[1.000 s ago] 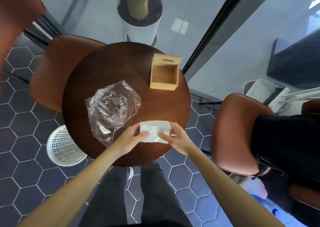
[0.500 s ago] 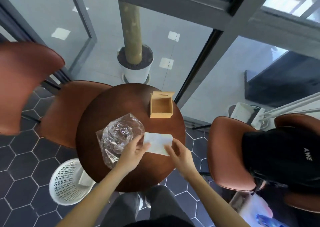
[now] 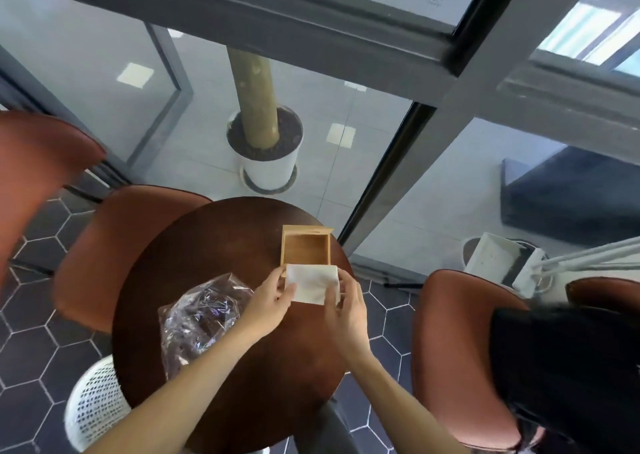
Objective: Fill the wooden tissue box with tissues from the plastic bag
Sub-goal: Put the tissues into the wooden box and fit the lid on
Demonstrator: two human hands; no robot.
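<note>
A white stack of tissues hangs just above the table, overlapping the near edge of the open wooden tissue box. My left hand grips the stack's left side and my right hand grips its right side. The box stands at the far right of the round dark table; its inside looks bare and its lid stands up at the back. The crumpled clear plastic bag lies on the table's left half, beside my left forearm.
Brown chairs stand at the left and right of the table. A white perforated basket sits on the floor at lower left. A potted tree trunk stands beyond the glass wall. Dark clothing lies on the right chair.
Both hands have carried the tissue stack away from me, from the table's near edge up to the box's front edge. The camera view has tilted upward.
</note>
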